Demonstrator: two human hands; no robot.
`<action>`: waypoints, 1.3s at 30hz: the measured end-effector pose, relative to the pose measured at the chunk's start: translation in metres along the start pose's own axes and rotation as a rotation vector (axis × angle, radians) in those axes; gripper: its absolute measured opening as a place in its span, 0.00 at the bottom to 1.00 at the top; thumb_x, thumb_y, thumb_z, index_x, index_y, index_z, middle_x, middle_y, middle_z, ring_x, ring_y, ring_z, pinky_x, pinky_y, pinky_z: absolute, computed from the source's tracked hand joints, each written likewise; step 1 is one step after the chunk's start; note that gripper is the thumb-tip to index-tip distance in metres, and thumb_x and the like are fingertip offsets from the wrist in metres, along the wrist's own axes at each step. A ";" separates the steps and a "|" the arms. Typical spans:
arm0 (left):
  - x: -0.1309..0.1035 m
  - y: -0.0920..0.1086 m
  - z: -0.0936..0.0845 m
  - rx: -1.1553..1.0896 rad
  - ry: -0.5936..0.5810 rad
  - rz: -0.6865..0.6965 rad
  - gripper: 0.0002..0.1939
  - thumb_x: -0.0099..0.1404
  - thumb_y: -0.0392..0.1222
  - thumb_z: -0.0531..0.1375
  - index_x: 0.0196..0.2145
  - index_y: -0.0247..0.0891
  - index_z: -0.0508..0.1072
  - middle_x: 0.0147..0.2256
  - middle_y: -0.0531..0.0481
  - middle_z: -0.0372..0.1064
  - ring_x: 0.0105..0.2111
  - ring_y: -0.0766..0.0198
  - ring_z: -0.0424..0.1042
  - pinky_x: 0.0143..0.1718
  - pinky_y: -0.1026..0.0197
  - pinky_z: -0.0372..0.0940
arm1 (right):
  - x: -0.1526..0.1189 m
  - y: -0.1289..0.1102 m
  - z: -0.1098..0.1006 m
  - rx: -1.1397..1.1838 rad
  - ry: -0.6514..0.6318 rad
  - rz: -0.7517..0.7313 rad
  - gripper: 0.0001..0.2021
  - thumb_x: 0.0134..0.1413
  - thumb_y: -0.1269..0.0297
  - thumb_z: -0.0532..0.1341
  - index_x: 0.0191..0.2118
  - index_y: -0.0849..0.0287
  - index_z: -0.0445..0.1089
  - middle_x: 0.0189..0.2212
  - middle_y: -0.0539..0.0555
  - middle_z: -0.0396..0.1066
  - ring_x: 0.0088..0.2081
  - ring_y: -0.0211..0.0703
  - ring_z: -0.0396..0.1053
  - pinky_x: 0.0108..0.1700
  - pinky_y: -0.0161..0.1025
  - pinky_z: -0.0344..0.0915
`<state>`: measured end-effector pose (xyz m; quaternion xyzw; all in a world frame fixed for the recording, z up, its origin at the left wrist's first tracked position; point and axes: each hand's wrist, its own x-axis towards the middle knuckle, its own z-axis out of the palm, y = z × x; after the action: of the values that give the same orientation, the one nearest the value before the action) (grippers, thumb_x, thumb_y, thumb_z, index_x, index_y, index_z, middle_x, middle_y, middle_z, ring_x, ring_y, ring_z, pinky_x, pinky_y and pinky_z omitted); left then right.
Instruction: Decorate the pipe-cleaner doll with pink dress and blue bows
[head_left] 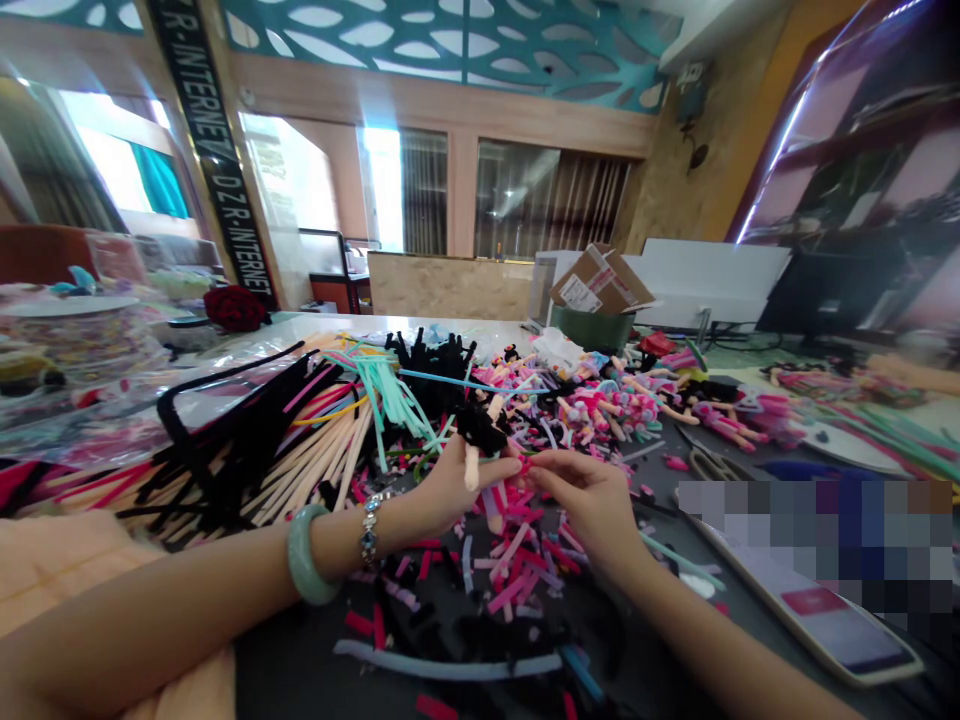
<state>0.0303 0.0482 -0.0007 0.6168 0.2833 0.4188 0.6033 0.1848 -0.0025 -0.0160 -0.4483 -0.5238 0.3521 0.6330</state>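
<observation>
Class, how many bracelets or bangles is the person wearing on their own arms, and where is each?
2. A pale green bangle circles the left forearm; a jewelled bracelet sits nearer the left hand. None shows by the right hand.

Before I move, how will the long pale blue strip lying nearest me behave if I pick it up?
The pale blue strip will probably feel light, being so slender. It looks bendable but not fully limp, as it lies in a smooth, shallow curve. That same bow should make it unlikely to roll far.
</observation>
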 end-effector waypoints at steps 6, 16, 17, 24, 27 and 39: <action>-0.001 0.001 0.001 -0.007 -0.018 -0.012 0.10 0.53 0.41 0.66 0.31 0.34 0.70 0.20 0.52 0.69 0.20 0.66 0.70 0.23 0.65 0.64 | 0.001 -0.001 0.000 0.009 -0.034 0.008 0.05 0.43 0.66 0.67 0.30 0.57 0.78 0.25 0.52 0.78 0.28 0.44 0.75 0.35 0.40 0.71; 0.000 -0.006 -0.002 0.027 0.001 0.052 0.09 0.54 0.38 0.64 0.33 0.36 0.69 0.32 0.50 0.71 0.32 0.64 0.71 0.37 0.62 0.66 | 0.001 0.000 0.000 0.018 -0.053 0.010 0.04 0.43 0.68 0.66 0.29 0.56 0.78 0.25 0.51 0.77 0.28 0.42 0.74 0.35 0.38 0.70; 0.000 -0.006 -0.002 0.044 -0.004 0.056 0.09 0.55 0.38 0.64 0.33 0.36 0.68 0.32 0.49 0.71 0.32 0.64 0.71 0.38 0.61 0.66 | 0.001 0.000 0.000 0.018 -0.052 0.011 0.04 0.42 0.68 0.66 0.28 0.57 0.78 0.25 0.51 0.77 0.28 0.41 0.73 0.35 0.38 0.70; -0.002 -0.002 -0.005 0.185 -0.041 0.128 0.08 0.55 0.39 0.63 0.32 0.35 0.69 0.32 0.48 0.70 0.34 0.63 0.69 0.42 0.61 0.64 | 0.002 0.000 0.000 0.028 -0.052 0.031 0.03 0.40 0.69 0.67 0.26 0.57 0.78 0.23 0.50 0.76 0.26 0.40 0.71 0.33 0.36 0.68; -0.002 0.001 -0.004 0.215 -0.064 0.149 0.09 0.55 0.42 0.64 0.30 0.34 0.71 0.30 0.49 0.70 0.32 0.63 0.69 0.38 0.62 0.64 | 0.002 -0.001 0.000 0.040 -0.069 0.041 0.02 0.40 0.69 0.67 0.25 0.57 0.77 0.21 0.50 0.75 0.25 0.39 0.70 0.31 0.36 0.67; -0.007 0.021 -0.001 0.375 -0.129 0.151 0.07 0.52 0.38 0.64 0.29 0.33 0.70 0.29 0.49 0.69 0.31 0.64 0.68 0.38 0.62 0.64 | 0.002 0.003 0.001 0.057 -0.079 0.074 0.05 0.36 0.68 0.69 0.23 0.59 0.73 0.21 0.48 0.73 0.23 0.36 0.68 0.29 0.34 0.64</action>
<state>0.0231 0.0403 0.0184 0.7632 0.2700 0.3622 0.4621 0.1843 0.0002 -0.0182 -0.4350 -0.5210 0.4076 0.6109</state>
